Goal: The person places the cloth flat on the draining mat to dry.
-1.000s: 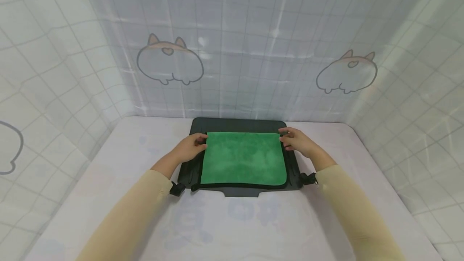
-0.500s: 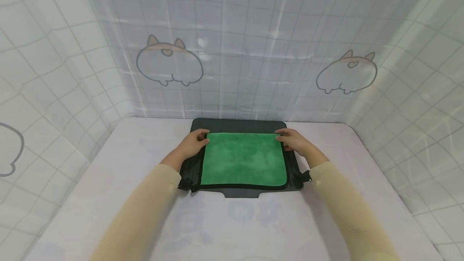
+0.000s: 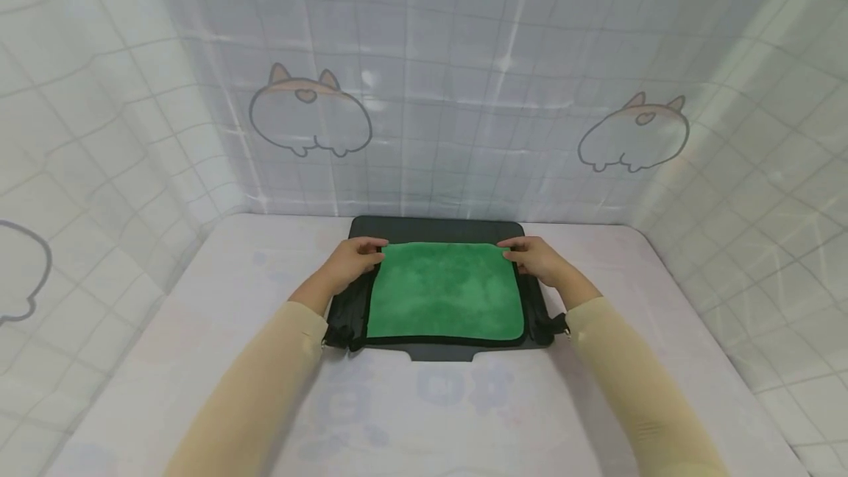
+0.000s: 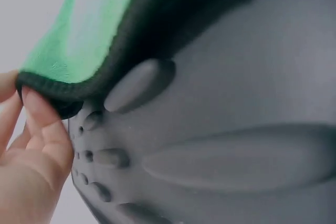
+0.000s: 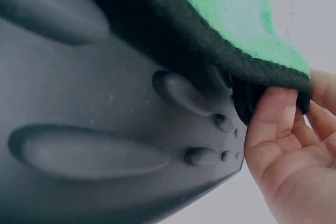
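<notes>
A green cloth [image 3: 444, 293] with black edging lies spread over a dark grey board [image 3: 437, 229] with raised oval bumps. My left hand [image 3: 347, 265] pinches the cloth's far left corner between thumb and fingers. At the far right corner, my right hand [image 3: 539, 260] holds the cloth the same way. In the left wrist view, the black edging [image 4: 58, 85] bends up at the fingertips, a little off the board. The right wrist view has the fingers [image 5: 273, 111] under the folded black hem, with the thumb partly hidden behind the corner.
The board rests on a white patterned table cover [image 3: 437, 418], near its back edge. A tab sticks out from the board's front side. White grid-patterned curtains [image 3: 437, 94] rise behind and on both sides. Small black devices [image 3: 341, 337] are strapped at the wrists.
Both hands have moved slightly inward along the cloth's far edge, the left one also a little forward. The far corners are now pinched and drawn slightly inward. The board stays put.
</notes>
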Available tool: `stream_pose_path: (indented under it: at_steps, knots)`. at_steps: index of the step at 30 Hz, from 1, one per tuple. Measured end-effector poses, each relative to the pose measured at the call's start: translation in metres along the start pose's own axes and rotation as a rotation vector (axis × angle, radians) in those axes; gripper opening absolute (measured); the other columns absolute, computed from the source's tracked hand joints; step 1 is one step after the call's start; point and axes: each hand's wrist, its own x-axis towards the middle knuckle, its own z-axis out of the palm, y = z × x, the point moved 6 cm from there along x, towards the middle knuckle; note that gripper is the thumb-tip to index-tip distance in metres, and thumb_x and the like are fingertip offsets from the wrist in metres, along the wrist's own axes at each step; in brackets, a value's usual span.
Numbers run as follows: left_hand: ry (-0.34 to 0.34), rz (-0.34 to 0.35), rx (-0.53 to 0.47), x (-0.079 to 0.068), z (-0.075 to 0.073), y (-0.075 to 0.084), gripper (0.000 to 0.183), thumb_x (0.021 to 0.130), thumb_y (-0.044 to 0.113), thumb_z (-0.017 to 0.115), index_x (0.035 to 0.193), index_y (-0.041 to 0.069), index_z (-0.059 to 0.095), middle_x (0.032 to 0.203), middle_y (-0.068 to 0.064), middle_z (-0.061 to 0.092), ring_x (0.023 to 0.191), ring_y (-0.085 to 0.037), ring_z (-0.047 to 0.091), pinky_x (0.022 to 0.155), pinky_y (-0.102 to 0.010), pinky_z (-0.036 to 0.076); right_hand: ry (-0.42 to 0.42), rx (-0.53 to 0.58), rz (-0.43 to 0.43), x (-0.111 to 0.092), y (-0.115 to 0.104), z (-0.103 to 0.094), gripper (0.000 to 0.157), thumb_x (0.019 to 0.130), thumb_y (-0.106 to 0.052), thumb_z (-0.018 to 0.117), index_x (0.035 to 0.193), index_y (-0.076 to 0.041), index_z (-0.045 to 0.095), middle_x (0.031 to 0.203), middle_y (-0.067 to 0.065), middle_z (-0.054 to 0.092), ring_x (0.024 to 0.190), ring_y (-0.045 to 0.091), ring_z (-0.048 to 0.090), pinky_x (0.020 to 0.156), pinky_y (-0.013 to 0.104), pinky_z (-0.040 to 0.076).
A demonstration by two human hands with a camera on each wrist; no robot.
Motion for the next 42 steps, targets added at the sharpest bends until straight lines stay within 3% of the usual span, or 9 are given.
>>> stream_pose_path:
  at_steps: [6,11,15,18,22,25,28,37,42]
  knots:
    - [-0.165,-0.047,-0.104,-0.002,0.012,0.0,0.055,0.104,0.01,0.054,0.156,0.009,0.036,0.158,-0.017,0.034,0.126,-0.027,0.048,0.101,-0.04,0.045,-0.023,0.016,-0.031,-0.002,-0.001,-0.001,0.041,0.103,-0.012,0.058,0.143,-0.006,0.055,0.126,0.016,0.056,0.069,0.018,0.045,0.074,0.035,0.047]
    - [-0.184,-0.007,-0.055,-0.007,0.01,0.008,0.06,0.102,0.01,0.056,0.158,0.014,0.033,0.161,-0.015,0.028,0.13,-0.029,0.048,0.101,-0.043,0.045,-0.036,-0.011,-0.087,-0.01,-0.009,-0.004,0.046,0.102,-0.014,0.06,0.147,-0.013,0.052,0.127,0.015,0.054,0.068,0.022,0.047,0.078,0.038,0.048]
    - [-0.124,0.095,0.11,-0.013,0.003,0.02,0.061,0.099,0.012,0.061,0.156,0.022,0.039,0.114,-0.012,0.064,0.088,-0.021,0.06,0.076,-0.035,0.052,-0.017,-0.036,-0.177,-0.02,-0.014,-0.012,0.052,0.101,-0.017,0.063,0.15,-0.019,0.048,0.15,0.014,0.041,0.077,0.03,0.052,0.079,0.044,0.05]
    - [-0.071,0.142,0.201,-0.016,-0.003,0.024,0.062,0.097,0.011,0.061,0.155,0.021,0.041,0.071,-0.006,0.049,0.062,-0.018,0.044,0.058,-0.031,0.042,0.002,-0.007,-0.224,-0.024,-0.012,-0.019,0.055,0.1,-0.017,0.063,0.152,-0.019,0.045,0.163,0.007,0.027,0.1,0.029,0.055,0.078,0.045,0.05]
    - [-0.118,0.077,0.289,-0.019,-0.002,0.015,0.059,0.095,0.009,0.057,0.152,0.012,0.044,0.111,-0.019,0.063,0.077,-0.02,0.054,0.067,-0.033,0.048,-0.078,-0.046,-0.155,-0.026,-0.001,-0.016,0.055,0.099,-0.016,0.065,0.151,-0.014,0.047,0.156,0.018,0.035,0.104,0.024,0.054,0.076,0.04,0.051]
    - [-0.206,-0.001,0.321,-0.021,0.003,0.005,0.057,0.094,0.011,0.055,0.151,0.008,0.046,0.153,-0.022,0.041,0.106,-0.028,0.061,0.085,-0.039,0.053,-0.196,-0.127,-0.079,-0.028,0.005,-0.006,0.055,0.098,-0.015,0.066,0.149,-0.01,0.049,0.139,0.028,0.045,0.092,0.022,0.055,0.077,0.036,0.053]
    - [-0.236,-0.025,0.291,-0.02,0.006,0.002,0.056,0.097,0.014,0.055,0.152,0.009,0.044,0.157,-0.023,0.033,0.127,-0.035,0.053,0.095,-0.046,0.052,-0.233,-0.14,-0.051,-0.027,0.007,-0.003,0.055,0.098,-0.014,0.066,0.149,-0.008,0.047,0.131,0.029,0.05,0.097,0.024,0.06,0.084,0.04,0.055]
    - [-0.109,0.039,0.301,-0.006,0.009,0.005,0.053,0.105,0.021,0.052,0.154,0.01,0.038,0.161,-0.022,0.027,0.146,-0.044,0.027,0.111,-0.059,0.033,-0.113,-0.078,-0.032,-0.009,0.006,-0.008,0.049,0.104,-0.019,0.057,0.151,-0.01,0.045,0.145,0.022,0.047,0.118,0.033,0.057,0.097,0.047,0.051]
    - [-0.059,0.026,0.308,0.0,0.009,0.007,0.048,0.106,0.021,0.051,0.151,0.008,0.043,0.16,-0.022,0.029,0.146,-0.044,0.026,0.112,-0.059,0.032,-0.072,-0.088,-0.047,-0.002,0.004,-0.004,0.047,0.104,-0.016,0.057,0.149,-0.01,0.047,0.155,0.022,0.037,0.134,0.037,0.047,0.099,0.05,0.049]
